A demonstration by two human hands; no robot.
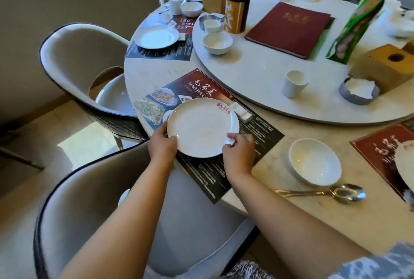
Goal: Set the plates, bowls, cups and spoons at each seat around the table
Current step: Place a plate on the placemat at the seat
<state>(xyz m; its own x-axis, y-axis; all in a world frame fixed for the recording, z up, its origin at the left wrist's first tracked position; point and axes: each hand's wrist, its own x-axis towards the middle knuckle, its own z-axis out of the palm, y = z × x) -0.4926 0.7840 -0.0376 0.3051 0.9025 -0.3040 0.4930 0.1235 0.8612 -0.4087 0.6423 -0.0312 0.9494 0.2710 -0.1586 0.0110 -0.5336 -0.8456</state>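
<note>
My hands: My left hand [162,142] and my right hand [238,148] are apart, one on each side of the white plate [202,127]. Each one grips the near rim, thumb on top.

The plate: It sits on the dark paper mat [224,166] at the seat right in front of me, near the table edge. I cannot tell if it lies flat on the mat or is a tiny bit lifted. I think I am putting it in its place.

This seat, done: Only the plate, and a small white rest [243,114] just past its rim.

This seat, left: I think it needs a bowl, a cup and a spoon.

Things near by: An empty white bowl [314,162] is on the table to my right, and two metal spoons [331,193] lie beside it, close to me. A white cup [293,83] stands on the round turning top [280,59] in the middle. I guess these can go to this seat.

Next seat on my left: A plate [156,36] is on its mat. I see no bowl or cup right at it.

Seat after that: It has a plate, a small bowl [191,8] and a cup [175,5]. I cannot see a spoon for sure.

Seat on my right: A red mat [376,155] and the edge of a plate show, no more.

How far: I think some seats are started and lots is left.
</note>
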